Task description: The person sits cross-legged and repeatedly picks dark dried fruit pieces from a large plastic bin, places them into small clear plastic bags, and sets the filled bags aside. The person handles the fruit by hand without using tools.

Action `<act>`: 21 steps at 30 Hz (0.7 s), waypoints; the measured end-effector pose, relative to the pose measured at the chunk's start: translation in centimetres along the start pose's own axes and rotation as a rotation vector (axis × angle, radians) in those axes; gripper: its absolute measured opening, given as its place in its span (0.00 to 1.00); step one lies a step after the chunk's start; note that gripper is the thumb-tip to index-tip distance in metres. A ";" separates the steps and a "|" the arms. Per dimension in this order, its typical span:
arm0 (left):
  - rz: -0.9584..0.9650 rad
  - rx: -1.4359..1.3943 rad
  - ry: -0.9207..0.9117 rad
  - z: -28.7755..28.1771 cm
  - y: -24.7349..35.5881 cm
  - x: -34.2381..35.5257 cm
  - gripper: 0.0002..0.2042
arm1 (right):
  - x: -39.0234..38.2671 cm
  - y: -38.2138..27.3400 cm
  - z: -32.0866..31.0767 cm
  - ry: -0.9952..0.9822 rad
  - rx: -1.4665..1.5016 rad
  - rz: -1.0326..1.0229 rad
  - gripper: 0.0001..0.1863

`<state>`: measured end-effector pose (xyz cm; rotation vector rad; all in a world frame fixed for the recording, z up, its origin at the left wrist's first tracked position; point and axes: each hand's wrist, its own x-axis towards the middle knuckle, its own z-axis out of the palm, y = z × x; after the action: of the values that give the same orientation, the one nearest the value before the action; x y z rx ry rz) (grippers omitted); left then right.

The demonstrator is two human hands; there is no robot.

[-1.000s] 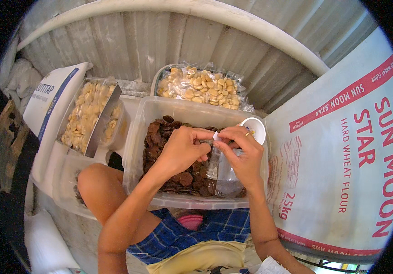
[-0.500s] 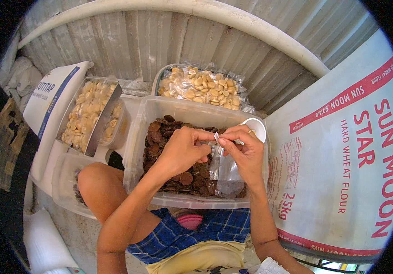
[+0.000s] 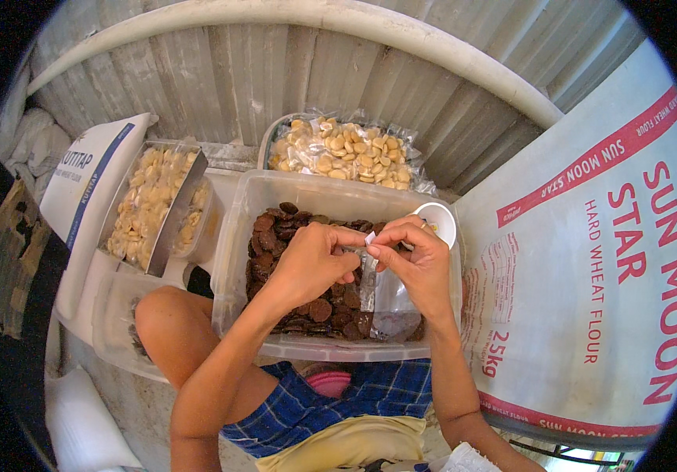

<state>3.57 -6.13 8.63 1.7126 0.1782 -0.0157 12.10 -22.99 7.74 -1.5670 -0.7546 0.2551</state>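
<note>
My left hand (image 3: 316, 266) and my right hand (image 3: 419, 266) meet over a clear plastic tub (image 3: 331, 186). Their thumbs and forefingers pinch a small white paper slip (image 3: 370, 238) between them. Thin brown round biscuits (image 3: 320, 310) fill much of the tub below. Flat clear plastic bags (image 3: 393, 315) lie on top of these, under my right hand and partly hidden by it. A small white cup (image 3: 447, 224) sits at the tub's far right corner, just behind my right hand.
Behind the tub stands a container of bagged pale biscuits (image 3: 354, 149). More pale biscuits (image 3: 150, 197) fill a box at the left, by a white flour sack (image 3: 91, 169). A larger flour sack (image 3: 543, 275) rises on the right. A corrugated metal wall (image 3: 275, 75) is behind.
The white slip shows a little more clearly between my fingertips, and its angle has shifted slightly. Both hands stay in nearly the same place.
</note>
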 end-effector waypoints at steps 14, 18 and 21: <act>0.026 0.120 0.034 0.4 -0.6 0.0 0.17 | -0.5 0.3 0.7 0.067 -0.223 0.025 0.04; 0.090 0.207 0.047 0.6 -1.6 0.2 0.19 | -0.7 -0.6 0.9 0.125 -0.390 -0.104 0.05; 0.123 0.336 0.059 0.7 -1.1 0.1 0.20 | -0.3 0.2 -1.7 0.264 -0.460 -0.028 0.05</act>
<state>3.59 -6.64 7.41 2.0579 0.1187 0.1013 12.96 -24.50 7.74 -1.9738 -0.6533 -0.1582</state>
